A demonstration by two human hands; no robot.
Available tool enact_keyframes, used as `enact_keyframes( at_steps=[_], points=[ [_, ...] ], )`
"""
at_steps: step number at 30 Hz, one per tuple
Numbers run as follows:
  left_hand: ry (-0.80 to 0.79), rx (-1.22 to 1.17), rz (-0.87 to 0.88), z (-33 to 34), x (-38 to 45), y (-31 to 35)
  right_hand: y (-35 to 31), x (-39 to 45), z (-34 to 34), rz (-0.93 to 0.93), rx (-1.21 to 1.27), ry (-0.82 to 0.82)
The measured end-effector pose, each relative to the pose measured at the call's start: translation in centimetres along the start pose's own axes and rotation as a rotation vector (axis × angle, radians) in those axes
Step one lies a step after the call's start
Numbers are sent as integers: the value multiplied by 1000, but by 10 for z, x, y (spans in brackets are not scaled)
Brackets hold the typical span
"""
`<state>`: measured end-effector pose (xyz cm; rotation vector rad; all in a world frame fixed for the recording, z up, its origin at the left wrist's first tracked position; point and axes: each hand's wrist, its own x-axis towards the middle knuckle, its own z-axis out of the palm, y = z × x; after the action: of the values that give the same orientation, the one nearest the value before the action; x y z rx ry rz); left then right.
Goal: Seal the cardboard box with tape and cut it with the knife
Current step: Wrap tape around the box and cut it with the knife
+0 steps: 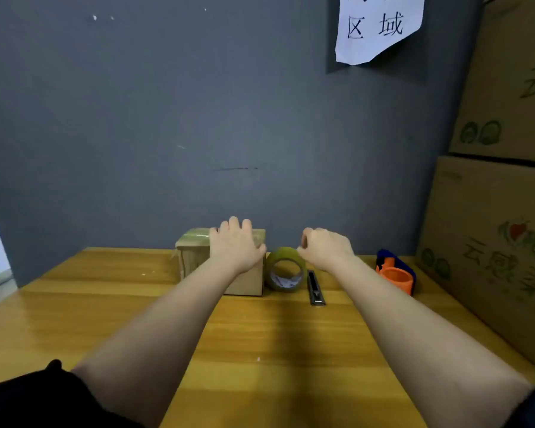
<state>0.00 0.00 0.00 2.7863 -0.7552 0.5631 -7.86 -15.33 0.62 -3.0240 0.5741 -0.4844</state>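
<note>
Against a grey wall, on a yellow wooden bench (105,304), a person's left hand (235,245) lies flat, fingers spread, pressed on the top of a small cardboard box (247,281) that stands at the bench's far edge. Glossy tape strips show on the box's top left; the hand hides the rest of the lid, so whether the flaps are sealed cannot be told. The right hand (326,248) hovers with fingers curled, its grip pinched at the top rim of a roll of clear packing tape (284,270), which stands on edge just right of the box, its hollow core facing the camera. Just beside the roll lies a dark utility knife (315,288), long axis running from near to far; its blade cannot be made out. Farther right sits an orange-and-blue tape dispenser (396,273). Large printed cartons (488,236) are stacked at the right edge, cut off by the frame, as is a paper sign (380,26) above.
</note>
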Motion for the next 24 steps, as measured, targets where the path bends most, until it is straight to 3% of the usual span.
enact_keyframes(
  at_steps=[5,10,18,24],
  points=[
    [-96,24,-32,32,18,-1,4,24,36,48,117,-189],
    [-114,28,-53,58,28,0,9,40,70,49,231,-242],
    [-55,21,-49,67,29,-8,10,39,82,37,286,-109],
    [-90,-39,93,58,24,-21,12,15,67,29,230,-60]
  ],
)
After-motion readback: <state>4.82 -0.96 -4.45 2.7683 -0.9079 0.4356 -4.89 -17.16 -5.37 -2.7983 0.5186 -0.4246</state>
